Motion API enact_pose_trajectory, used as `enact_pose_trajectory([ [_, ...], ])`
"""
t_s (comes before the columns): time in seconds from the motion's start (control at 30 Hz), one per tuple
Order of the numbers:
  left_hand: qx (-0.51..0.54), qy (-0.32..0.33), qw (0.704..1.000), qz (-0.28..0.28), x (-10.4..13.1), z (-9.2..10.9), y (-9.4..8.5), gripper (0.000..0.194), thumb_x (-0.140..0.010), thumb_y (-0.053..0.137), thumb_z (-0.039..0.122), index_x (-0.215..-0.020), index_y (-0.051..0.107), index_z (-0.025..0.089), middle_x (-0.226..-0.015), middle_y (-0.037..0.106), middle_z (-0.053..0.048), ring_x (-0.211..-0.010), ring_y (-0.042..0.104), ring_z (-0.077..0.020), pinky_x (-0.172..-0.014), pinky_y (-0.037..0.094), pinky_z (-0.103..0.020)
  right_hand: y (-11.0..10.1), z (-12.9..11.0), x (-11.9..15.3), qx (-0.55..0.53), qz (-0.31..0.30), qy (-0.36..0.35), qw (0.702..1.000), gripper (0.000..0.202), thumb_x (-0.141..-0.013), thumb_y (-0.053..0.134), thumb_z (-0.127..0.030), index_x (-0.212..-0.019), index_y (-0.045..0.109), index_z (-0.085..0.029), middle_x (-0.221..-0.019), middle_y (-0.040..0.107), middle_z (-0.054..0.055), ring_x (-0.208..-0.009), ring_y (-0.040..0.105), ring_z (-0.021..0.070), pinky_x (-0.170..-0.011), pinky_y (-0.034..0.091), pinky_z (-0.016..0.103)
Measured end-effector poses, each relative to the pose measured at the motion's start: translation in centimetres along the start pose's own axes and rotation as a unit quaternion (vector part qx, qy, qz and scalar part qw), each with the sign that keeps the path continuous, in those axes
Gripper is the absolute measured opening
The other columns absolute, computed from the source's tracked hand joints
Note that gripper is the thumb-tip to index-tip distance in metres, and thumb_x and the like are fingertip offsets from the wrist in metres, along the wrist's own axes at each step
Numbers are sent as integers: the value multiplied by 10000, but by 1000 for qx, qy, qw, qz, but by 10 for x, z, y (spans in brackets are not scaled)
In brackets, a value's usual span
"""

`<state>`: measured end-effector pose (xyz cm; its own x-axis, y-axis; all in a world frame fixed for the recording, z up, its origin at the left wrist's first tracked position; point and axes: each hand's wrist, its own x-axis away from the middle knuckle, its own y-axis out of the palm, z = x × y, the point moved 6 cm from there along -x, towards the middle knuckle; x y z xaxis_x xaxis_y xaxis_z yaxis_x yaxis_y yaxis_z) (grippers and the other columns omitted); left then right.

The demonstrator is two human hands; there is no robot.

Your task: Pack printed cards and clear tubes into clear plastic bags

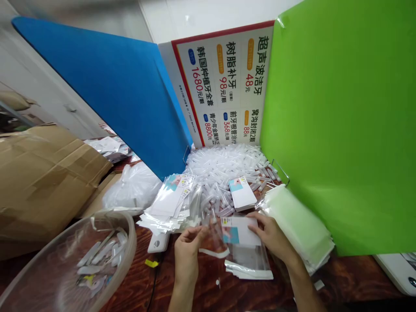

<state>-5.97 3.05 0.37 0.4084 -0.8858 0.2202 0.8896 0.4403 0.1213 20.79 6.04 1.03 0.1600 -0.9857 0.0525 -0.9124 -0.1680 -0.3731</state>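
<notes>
One sign (238, 104), upper centre: "48元", "98元".
Lower centre: right hand (268, 234) pinches one card (238, 232); cannot tell left hand's (188, 245) grip.

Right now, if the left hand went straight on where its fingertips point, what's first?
Likely the clear plastic close by the left hand, then the card; blur leaves depth and contact unclear.
</notes>
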Motion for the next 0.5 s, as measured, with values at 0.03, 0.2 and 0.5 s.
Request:
enact_pose_trajectory([
  [0.03,35,1,999,9,-2,4,2,392,-545,908,440,-716,701,154,-710,736,-27,-681,686,-180,-694,566,-288,6,0,3,-6,-31,-2,999,251,-864,610,-285,-1074,730,-218,-1091,747,57,-985,663,251,-869,486,328],
  [0.2,93,-6,995,41,-5,5,10,416,-569,908,433,-791,696,153,-724,725,-10,-665,682,-142,-642,551,-229,24,5,10,-94,-99,2,991,222,-848,669,-299,-1045,742,-228,-1030,743,47,-935,656,241,-807,489,312],
  [0.5,10,-19,999,-46,15,-8,27,422,-673,838,462,-916,743,131,-936,793,-108,-893,742,-263,-835,582,-352,38,7,-8,-264,-5,13,964,388,-890,638,-464,-1158,654,-185,-590,531,-48,-485,466,118,-464,370,229],
])
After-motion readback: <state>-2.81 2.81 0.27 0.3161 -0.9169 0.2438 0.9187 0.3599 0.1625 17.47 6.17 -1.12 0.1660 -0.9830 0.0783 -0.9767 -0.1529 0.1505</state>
